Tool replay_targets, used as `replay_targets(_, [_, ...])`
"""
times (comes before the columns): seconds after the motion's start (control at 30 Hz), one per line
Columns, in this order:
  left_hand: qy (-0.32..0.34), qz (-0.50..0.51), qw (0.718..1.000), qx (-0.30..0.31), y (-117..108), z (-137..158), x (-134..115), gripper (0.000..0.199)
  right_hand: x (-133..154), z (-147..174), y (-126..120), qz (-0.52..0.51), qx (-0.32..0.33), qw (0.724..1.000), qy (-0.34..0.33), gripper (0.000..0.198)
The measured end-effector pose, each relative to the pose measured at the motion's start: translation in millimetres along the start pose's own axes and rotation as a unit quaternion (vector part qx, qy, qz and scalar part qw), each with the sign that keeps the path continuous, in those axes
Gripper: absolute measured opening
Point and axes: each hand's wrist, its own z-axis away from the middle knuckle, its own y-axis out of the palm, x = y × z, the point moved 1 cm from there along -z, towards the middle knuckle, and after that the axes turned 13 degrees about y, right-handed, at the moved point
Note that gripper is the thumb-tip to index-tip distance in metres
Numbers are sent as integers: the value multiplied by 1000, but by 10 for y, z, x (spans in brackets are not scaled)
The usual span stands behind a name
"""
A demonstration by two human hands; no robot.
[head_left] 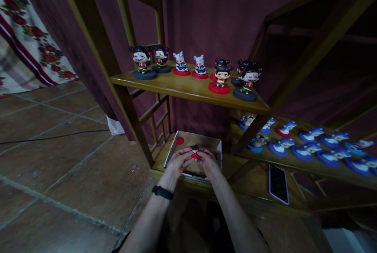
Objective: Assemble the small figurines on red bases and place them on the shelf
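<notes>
A small black-haired figurine (194, 149) on a red round base is held between both hands, over an open white-edged cardboard box (219, 153). My left hand (178, 160) grips its base from the left, fingers closed. From the other side my right hand (208, 160) pinches the same base. The figurine looks upright and faces me. A loose red disc (180, 141) lies in the box's back left corner.
Above the box, a wooden shelf (182, 85) carries several figurines on red or dark bases. A lower shelf at right holds blue-based figurines (281, 146). Beneath it lies a phone (278, 184). Wooden posts (129, 121) frame the box's surroundings. A cable (59, 137) crosses the floor.
</notes>
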Motion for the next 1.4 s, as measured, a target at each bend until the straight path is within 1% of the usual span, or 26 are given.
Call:
replay_targets(0.1, [4, -1, 1000, 8, -11, -6, 20, 24, -3, 5, 6, -3, 6, 1000, -1, 18])
replay_targets(0.27, [7, -4, 1000, 0, -9, -1, 16, 24, -20, 0, 7, -6, 12, 1000, -2, 17])
replay_targets(0.43, [-7, 3, 1000, -13, 5, 17, -10, 21, -23, -8, 1, 2, -4, 1000, 3, 21])
replay_targets(0.6, [-25, 24, 999, 6, 24, 17, -23, 22, -3, -5, -13, -3, -15, 1000, 4, 19])
replay_targets(0.77, [-30, 30, 999, -1, 15, 11, -20, 21, 7, 4, -16, 9, -14, 1000, 5, 19])
replay_targets(0.93, [-10, 19, 1000, -6, -8, 1, 3, 26, 11, 15, -5, 51, -4, 999, -9, 29])
replay_targets(1.17, [25, -10, 999, -19, 27, 12, -18, 35, -10, 6, -14, 86, -12, 996, -35, 34])
replay_targets(1.3, [52, -24, 998, -25, 58, 32, -36, 40, -15, -19, -15, 112, -22, 992, -57, 35])
replay_targets(1.4, [75, -35, 996, -22, 67, 27, -53, 43, 3, -32, 4, 117, -17, 989, -85, 38])
